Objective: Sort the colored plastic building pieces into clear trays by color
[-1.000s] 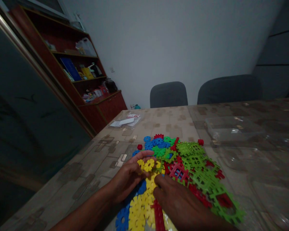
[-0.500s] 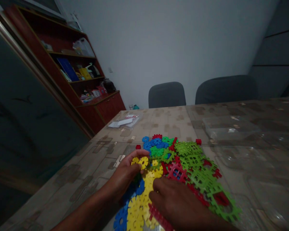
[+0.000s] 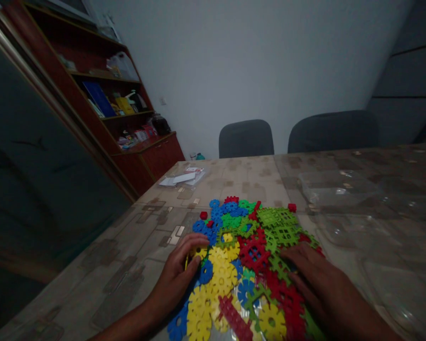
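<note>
My left hand (image 3: 180, 269) is closed on yellow notched discs (image 3: 199, 252), thumb below and fingers behind them, at the left edge of a pile of plastic building pieces. On the pile's right side, my right hand (image 3: 317, 274) lies over green square lattice pieces (image 3: 279, 267), its fingers extended and parted. Between the hands are loose yellow notched discs (image 3: 223, 277), a red lattice piece (image 3: 254, 253) and a long red studded strip (image 3: 234, 317). A blue notched disc (image 3: 206, 271) lies beside my left hand. What is under my right palm is hidden.
Blue notched discs (image 3: 230, 207) lie at the pile's far end. Small red blocks (image 3: 292, 207) sit at its edges. Clear plastic containers (image 3: 341, 187) stand on the right of the patterned table (image 3: 156, 227). Papers in a plastic bag (image 3: 184, 177) lie farther back. Two chairs (image 3: 246, 138) face me.
My right hand has moved from the yellow discs to the green pieces on the right, uncovering the pile's middle. My left hand has shifted slightly left and down, still with yellow discs.
</note>
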Motion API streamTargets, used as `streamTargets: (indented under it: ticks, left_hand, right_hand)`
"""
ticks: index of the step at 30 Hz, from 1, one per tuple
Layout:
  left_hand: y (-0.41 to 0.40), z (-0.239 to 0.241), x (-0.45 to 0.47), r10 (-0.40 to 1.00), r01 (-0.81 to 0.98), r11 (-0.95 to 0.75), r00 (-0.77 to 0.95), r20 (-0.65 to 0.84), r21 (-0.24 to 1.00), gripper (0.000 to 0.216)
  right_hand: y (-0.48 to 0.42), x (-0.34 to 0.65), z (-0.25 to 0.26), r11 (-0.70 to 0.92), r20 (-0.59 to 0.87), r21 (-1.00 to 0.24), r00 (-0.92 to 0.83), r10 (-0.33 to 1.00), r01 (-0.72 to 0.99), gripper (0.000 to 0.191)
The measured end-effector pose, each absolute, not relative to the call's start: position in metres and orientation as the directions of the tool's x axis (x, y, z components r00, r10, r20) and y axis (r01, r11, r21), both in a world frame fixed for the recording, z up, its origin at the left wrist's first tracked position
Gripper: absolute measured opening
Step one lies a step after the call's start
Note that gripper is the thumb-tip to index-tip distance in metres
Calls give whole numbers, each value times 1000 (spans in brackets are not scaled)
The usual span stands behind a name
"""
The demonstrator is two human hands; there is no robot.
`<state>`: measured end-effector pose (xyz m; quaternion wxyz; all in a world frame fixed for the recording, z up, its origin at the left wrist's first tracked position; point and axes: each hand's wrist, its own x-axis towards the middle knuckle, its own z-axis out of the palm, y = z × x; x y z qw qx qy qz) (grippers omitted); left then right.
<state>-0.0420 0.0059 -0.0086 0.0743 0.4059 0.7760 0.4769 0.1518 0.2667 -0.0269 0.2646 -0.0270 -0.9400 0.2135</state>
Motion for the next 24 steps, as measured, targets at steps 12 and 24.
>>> streamTargets:
  ticks: [12, 24]
  left_hand:
    - [47, 7, -30, 631, 349, 80, -743, 224, 934, 21]
    - [92, 29, -2, 780, 146, -105, -602, 172, 984, 16]
  right_hand:
    - [227, 111, 7, 649, 216, -759, -960, 181, -48, 18]
    - [252, 136, 2, 522, 153, -853, -957, 248, -1, 33]
